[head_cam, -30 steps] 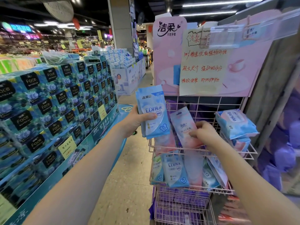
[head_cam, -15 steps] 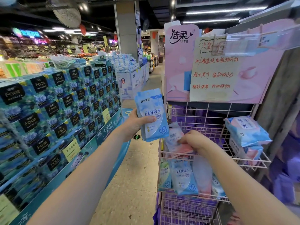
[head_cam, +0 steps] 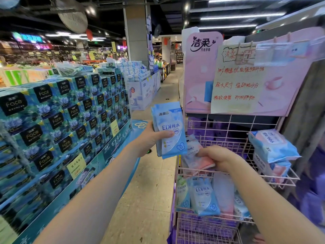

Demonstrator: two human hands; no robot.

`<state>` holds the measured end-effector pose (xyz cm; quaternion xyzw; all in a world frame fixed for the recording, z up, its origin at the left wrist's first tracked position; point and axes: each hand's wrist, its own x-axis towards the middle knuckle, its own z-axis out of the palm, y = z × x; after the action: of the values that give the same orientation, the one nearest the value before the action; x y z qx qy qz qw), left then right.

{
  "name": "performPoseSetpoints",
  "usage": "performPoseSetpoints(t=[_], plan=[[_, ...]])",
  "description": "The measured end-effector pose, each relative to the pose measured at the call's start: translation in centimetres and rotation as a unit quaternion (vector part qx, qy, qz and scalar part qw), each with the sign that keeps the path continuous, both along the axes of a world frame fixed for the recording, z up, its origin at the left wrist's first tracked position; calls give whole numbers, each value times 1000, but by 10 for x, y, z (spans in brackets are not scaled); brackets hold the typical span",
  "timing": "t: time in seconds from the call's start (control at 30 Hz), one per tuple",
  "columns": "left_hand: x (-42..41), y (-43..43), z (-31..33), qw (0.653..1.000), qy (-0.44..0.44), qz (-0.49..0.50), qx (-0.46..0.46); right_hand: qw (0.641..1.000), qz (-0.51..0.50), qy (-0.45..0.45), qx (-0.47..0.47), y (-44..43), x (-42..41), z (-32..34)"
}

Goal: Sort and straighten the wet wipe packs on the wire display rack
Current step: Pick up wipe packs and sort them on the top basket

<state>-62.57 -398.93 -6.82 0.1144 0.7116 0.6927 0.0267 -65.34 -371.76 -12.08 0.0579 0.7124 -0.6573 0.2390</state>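
Observation:
A pink wire display rack (head_cam: 226,127) stands at the right. My left hand (head_cam: 151,138) grips a small stack of blue EDI wipe packs (head_cam: 168,129) upright, just left of the rack. My right hand (head_cam: 216,157) holds pink wipe packs (head_cam: 193,155) lying low in the left end of the upper basket. Two larger blue-and-pink packs (head_cam: 270,147) are stacked at that basket's right end. The basket below holds a blue EDI pack (head_cam: 204,196), a green pack (head_cam: 182,192) and a pink pack (head_cam: 223,192) standing side by side.
A pink brand board with a handwritten sign (head_cam: 237,80) tops the rack. A tall pile of blue tissue boxes (head_cam: 58,120) fills the left. A tiled aisle (head_cam: 149,191) runs between them. An empty-looking wire basket (head_cam: 205,231) sits at the rack's bottom.
My right hand has lowered the pink packs from upright down into the upper basket. My left hand still holds the blue packs in much the same place.

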Motion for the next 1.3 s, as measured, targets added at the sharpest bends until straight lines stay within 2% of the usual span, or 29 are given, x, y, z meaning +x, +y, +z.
performPoseSetpoints(t=[0.3,0.53,0.73,0.87,1.03,1.13,1.3], plan=[[1,6,0,1000,0,-20,18,998,12,18,-58,-2,5,-2],[-2,4,0,1000,-5,-22,17,990,-18,106,-85,9,13,-6],[-3,-1,-3,1000,-13,-4,20,987,36,137,-71,17,20,-2],[0,0,-1,1000,-13,1,16,974,-4,184,-135,9,18,-3],[-1,-3,-1,1000,-9,3,13,959,-75,193,-193,-4,2,6],[-1,-6,-2,1000,-9,-1,6,964,-77,196,-164,-17,-3,7],[2,-6,-7,1000,-9,5,8,968,-86,236,-5,-42,0,2]])
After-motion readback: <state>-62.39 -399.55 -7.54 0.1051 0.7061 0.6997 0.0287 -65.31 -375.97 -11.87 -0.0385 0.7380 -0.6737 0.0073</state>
